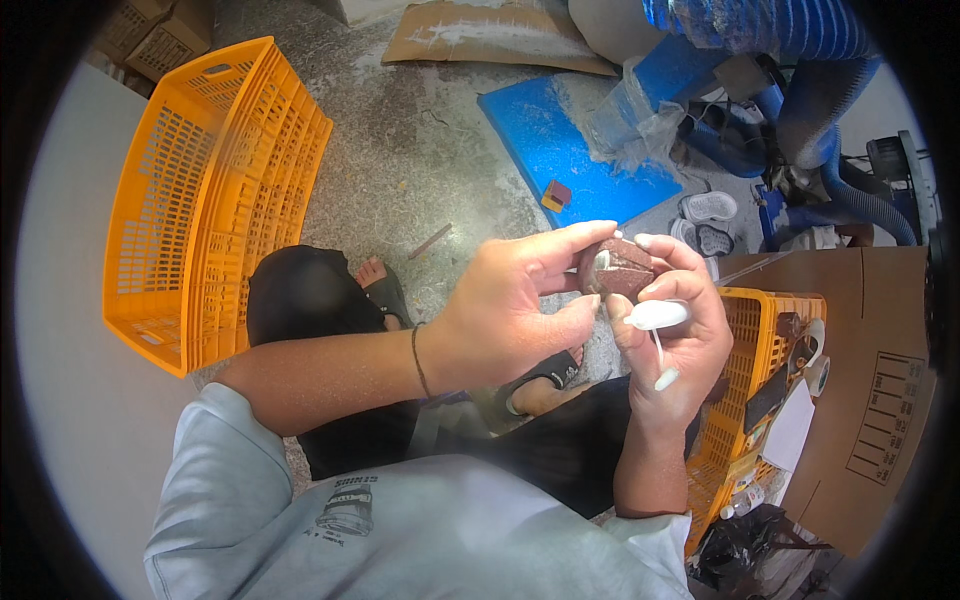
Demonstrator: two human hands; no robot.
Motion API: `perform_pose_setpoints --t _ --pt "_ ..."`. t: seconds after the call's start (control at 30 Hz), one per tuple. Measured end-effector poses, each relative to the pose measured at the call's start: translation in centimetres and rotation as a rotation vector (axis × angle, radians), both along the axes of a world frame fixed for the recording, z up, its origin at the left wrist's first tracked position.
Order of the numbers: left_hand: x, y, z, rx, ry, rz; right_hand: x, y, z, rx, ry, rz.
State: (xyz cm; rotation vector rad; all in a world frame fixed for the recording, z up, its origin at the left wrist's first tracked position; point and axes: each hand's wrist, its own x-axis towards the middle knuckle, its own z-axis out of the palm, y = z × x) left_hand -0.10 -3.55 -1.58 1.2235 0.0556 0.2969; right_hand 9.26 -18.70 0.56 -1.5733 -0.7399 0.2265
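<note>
Left hand (505, 305) and right hand (690, 320) pinch one brown block (625, 272); right also holds one white tool (660, 315); grey floor (430, 150) meets one blue board's (550, 135) edge.

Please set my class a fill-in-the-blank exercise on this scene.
Only the ____ wrist wears a dark band.
The right hand holds an oval thing coloured ____.
The small block lies on a panel coloured ____.
The left hand and the ____ hand touch the brown piece.

Missing words: left; white; blue; right.
</note>
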Motion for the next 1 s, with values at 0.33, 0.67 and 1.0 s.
perform_pose_setpoints --t 0.33,0.67,1.0 --pt "0.05 -0.10 -0.22 0.008 -0.022 0.017 -0.08 0.09 -0.05 0.013 0.006 -0.002" --pt "-0.04 -0.13 0.19 -0.047 0.004 0.004 -0.04 0.01 0.00 0.010 0.006 -0.001" --pt "0.12 -0.09 0.03 -0.013 -0.004 0.004 0.04 0.01 0.00 -0.002 -0.005 -0.005"
